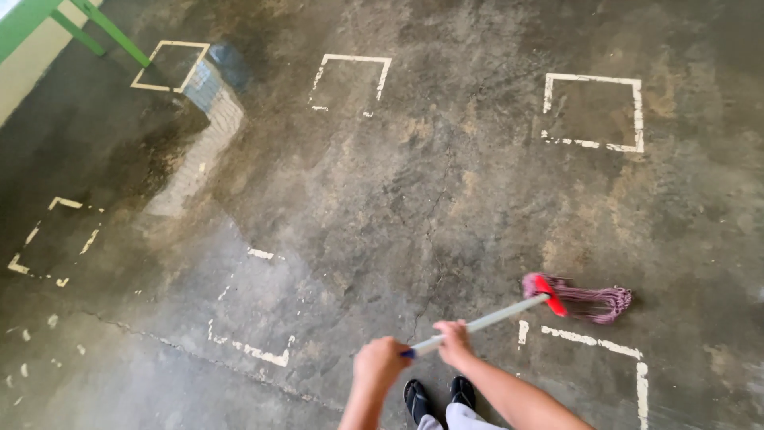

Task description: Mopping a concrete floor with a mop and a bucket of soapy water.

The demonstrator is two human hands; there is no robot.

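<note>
Both hands, left hand (380,362) and right hand (455,341), are gripping the white-handled mop with red head and pink strings (577,298) low and angled, strings dragging flat on the damp grey concrete floor (414,183), lower right of frame.

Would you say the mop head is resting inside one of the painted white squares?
No, the mop head lies on bare concrete just above the nearest painted square, outside its outline.
</note>
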